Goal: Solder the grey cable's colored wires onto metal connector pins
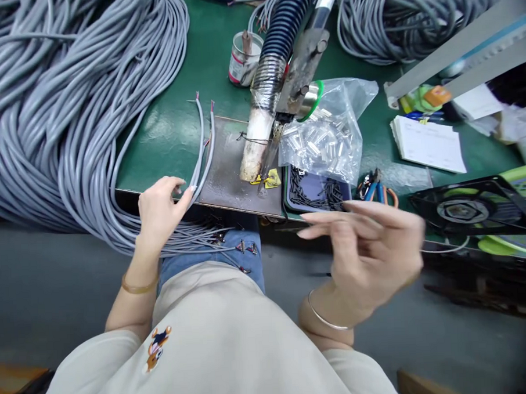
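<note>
My left hand [161, 206] is at the table's front edge, its fingers curled and a gap between index finger and thumb. The thumb tip lies against two grey cables [205, 150], whose stripped ends show thin coloured wires. On the right, my right hand [370, 247] is raised in front of the table, blurred by motion. Its fore fingers point left with the thumb close under them; whether something thin is between them I cannot make out. Behind its fingertips sits a tray of small black pieces [317, 191]. Over my lap hang cable ends with small metal connectors [246, 247].
A big heap of grey cables [79, 94] covers the left side. A ribbed black hose [288, 27] and metal clamp reach down over a metal plate [226, 164]. Nearby are a plastic bag of metal parts [325, 136], pliers [373, 189], a paper stack [428, 143] and a black fan [468, 208].
</note>
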The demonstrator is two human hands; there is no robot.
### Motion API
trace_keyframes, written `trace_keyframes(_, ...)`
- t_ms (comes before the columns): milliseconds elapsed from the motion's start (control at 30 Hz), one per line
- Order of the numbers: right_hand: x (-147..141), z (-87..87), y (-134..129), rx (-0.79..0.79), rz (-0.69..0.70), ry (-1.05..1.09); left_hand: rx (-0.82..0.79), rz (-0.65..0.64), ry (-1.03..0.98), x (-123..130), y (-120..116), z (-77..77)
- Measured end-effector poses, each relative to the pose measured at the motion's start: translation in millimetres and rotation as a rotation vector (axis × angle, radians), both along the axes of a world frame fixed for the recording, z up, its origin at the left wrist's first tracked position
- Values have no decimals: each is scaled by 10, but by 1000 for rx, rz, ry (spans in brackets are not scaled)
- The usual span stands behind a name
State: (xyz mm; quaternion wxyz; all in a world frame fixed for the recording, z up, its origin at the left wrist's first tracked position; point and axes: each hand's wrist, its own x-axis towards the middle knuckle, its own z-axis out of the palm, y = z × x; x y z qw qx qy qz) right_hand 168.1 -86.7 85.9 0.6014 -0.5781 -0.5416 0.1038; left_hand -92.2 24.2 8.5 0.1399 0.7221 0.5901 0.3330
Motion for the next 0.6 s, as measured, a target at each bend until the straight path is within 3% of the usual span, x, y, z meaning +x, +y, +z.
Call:
trace_keyframes(67,7,-31,3,-84,93,-24,-114,-74,72,-105,79,-16)
trace_keyframes(133,58,-56,-12,-79,95,-6,-228,-93,-30,-159,64,-72)
trace_keyframes(267,156,-80,9,252,-135,51,-252,183,-611,-261,-114,-58)
trace_keyframes(367,190,-77,80,471,-297,12,-207,370,-882,-428,-291,158)
trace_keyframes(467,207,-80,126,493,-326,-44,-374,337,-691,-641,-496,437)
trace_keyframes(533,220,-97,125,500,-303,-63,-266,400,-710,-753,-634,584)
trace_keyframes(600,236,-122,112,472,-274,-62,-150,344,-828,-786,-741,678)
